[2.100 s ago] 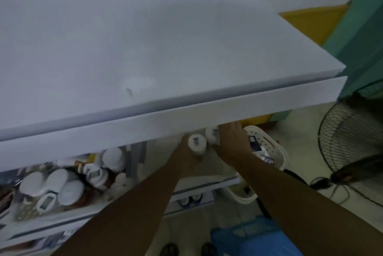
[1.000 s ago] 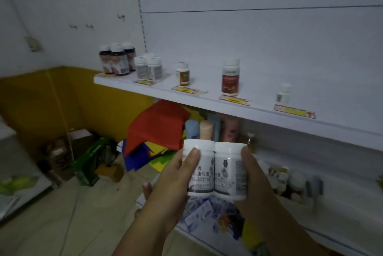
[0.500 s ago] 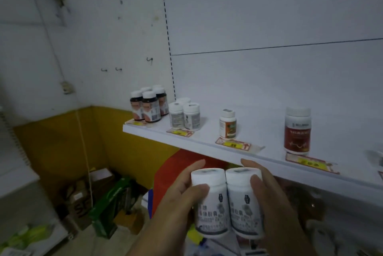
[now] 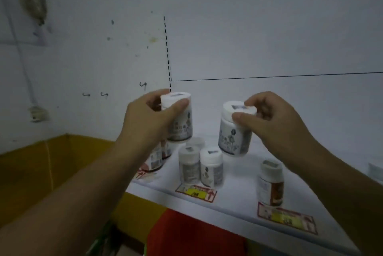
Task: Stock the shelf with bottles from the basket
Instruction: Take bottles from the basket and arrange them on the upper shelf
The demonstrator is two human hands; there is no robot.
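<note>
White plastic is what I've got in both hands: one bottle each, held up over the shelf near its left end. My left hand wraps around its bottle, thumb across the front just under the cap and fingers curled behind. My right hand pinches the other bottle high up, thumb and fingertips closed on the cap rim, so the body hangs below and tilts a little. Neither bottle touches the shelf yet; both hover above the small cluster of matching white bottles standing behind a yellow price tag at the front edge.

These feel like rigid, light things by the look of them, smooth-sided with glossy labels, so I judge them slippery rather than fragile. The cap pinch on the right seems the weaker hold; a grip round the body, as on the left, would control the tilt better when setting down. The risk I see is knocking over the standing bottles, or the brown-labelled one further right, since they stand close together
</note>
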